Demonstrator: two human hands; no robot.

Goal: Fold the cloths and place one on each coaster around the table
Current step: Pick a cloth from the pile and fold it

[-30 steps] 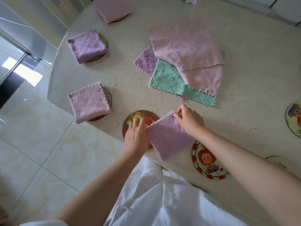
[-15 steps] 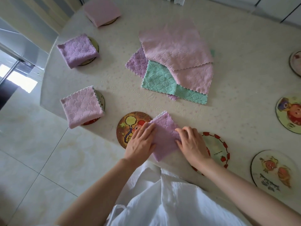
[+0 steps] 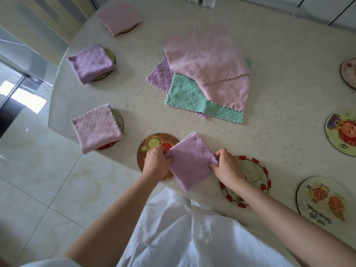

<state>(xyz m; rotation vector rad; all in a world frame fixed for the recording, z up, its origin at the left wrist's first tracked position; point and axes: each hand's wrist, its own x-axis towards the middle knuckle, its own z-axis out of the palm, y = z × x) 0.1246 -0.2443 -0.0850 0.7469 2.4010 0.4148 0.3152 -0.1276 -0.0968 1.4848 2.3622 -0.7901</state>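
Lilac and plush, the folded cloth is a thick little square with a quilted, bubbly weave and a pale scalloped trim at its far corner. It sits turned like a diamond at the near edge of the table, between 2 round coasters. Its left corner overlaps the brown coaster, and its right corner reaches the red-bordered coaster. The left hand pinches the left corner with curled fingers, over the brown coaster. The right hand pinches the right corner between thumb and fingers. Whether the cloth is raised off the surface cannot be told.

Along the left edge, 3 folded cloths each cover a coaster, with only rims showing beneath: a pale pink square, a lilac square and a smoother pink square. In the middle lies a loose pile of flat, wavy-edged cloths: a top pink cloth, a second pink cloth, a mint green cloth with diamond quilting, and a lilac sheet lowest.

On the right lie 3 bare glossy discs with cartoon prints: the near disc, the middle disc and the far disc. The table cover is cream, grainy, dotted with faint pink flowers. A creased white garment fills the bottom.
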